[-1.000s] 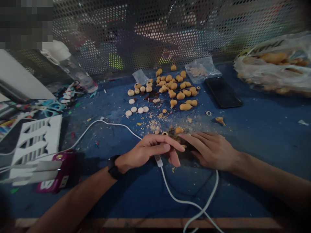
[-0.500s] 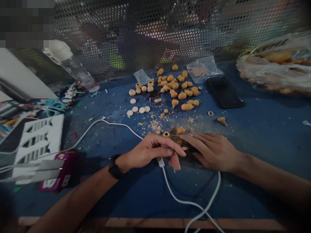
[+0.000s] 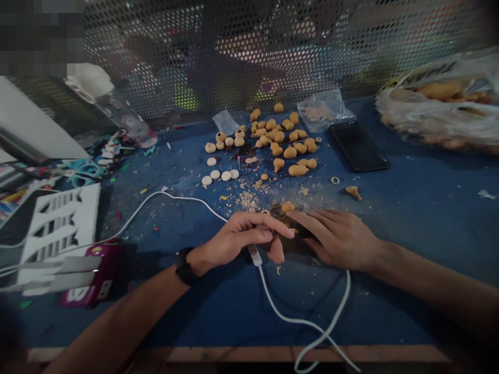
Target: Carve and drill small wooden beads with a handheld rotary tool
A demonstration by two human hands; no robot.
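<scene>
Partly covered cord switch (image 3: 255,255), hands (image 3: 234,236) (image 3: 346,241) near gourd (image 3: 287,207), grip unclear.

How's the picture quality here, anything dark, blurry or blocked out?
Head view: dim overall, very dark toward the lower right corner, shadow beneath the right hand on the blue tabletop; upper left corner masked by coarse pixel blocks; plastic bag slightly soft.

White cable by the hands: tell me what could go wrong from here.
The white cable, looping near the table's edge, might get snagged. The rounded tan piece by the right hand could roll if nudged. Loose crumbs just beyond the left hand could scatter if brushed.
</scene>
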